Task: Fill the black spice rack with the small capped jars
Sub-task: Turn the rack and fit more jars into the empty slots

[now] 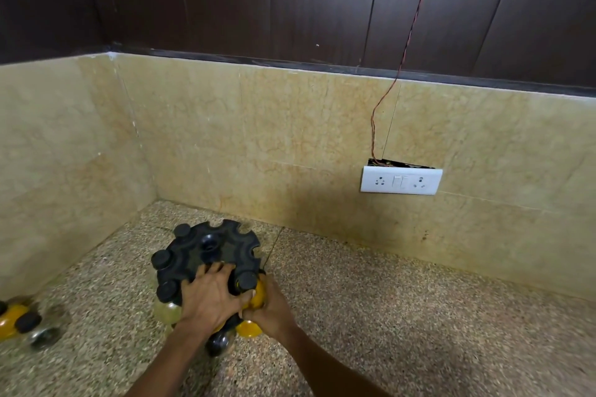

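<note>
Rack [206, 246]: stood on the tabletop [387, 300] near its far left corner, scalloped top facing up, axis vertical.
Left hand [209, 293]: lay palm down on the rack's near top, fingers spread and fairly straight, pressing it steady.
Right hand [269, 308]: gripped a yellow jar [258, 295] at the rack's near right notch.
Jar attitude: black cap [245, 279] pointed up and slightly away; long axis near upright, tilted toward the rack.
Seated jars: three caps [161, 259] showed along the rack's left side; far notches stood open.
Spare jars [22, 321]: lay blurred at the tabletop's left edge, well apart from the rack.
Risk 1: a tilted jar could jam at the notch mouth.
Risk 2: side force could turn or tip the rack if the left hand eased off.
Risk 3: lower-tier jars [246, 330] beneath the hands could be knocked loose.
</note>
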